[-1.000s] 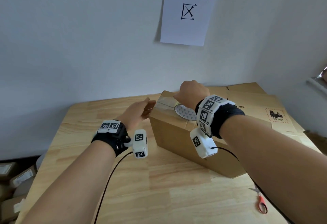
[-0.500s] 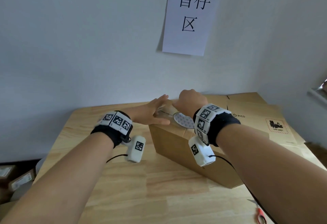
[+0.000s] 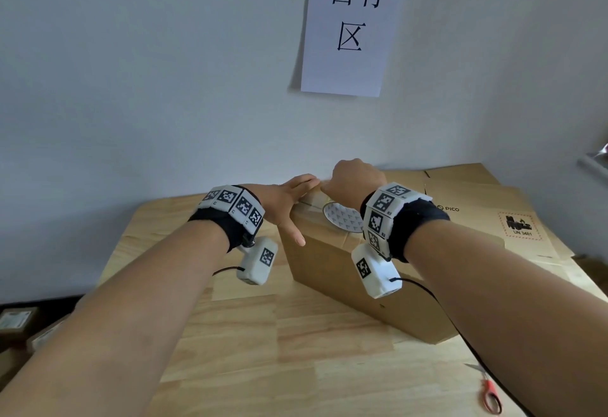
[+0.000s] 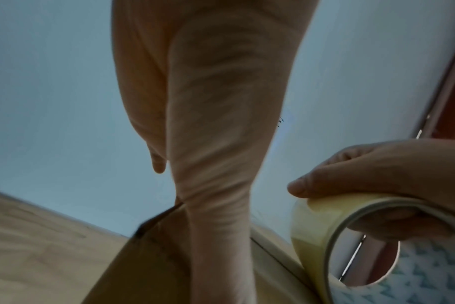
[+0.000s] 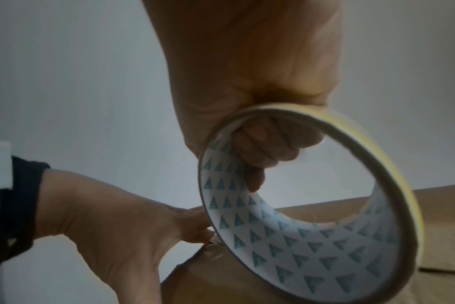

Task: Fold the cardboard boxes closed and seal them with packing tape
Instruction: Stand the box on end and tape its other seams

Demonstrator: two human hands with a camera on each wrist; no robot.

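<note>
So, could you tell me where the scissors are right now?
In the head view, the scissors lie on the table at the near right corner, right of the box and apart from both hands.

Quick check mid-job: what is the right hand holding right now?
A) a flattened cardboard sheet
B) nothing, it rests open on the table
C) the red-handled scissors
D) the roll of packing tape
D. The right hand has its fingers curled through the core of the tape roll above the box; the scissors lie untouched on the table's near right edge.
</note>
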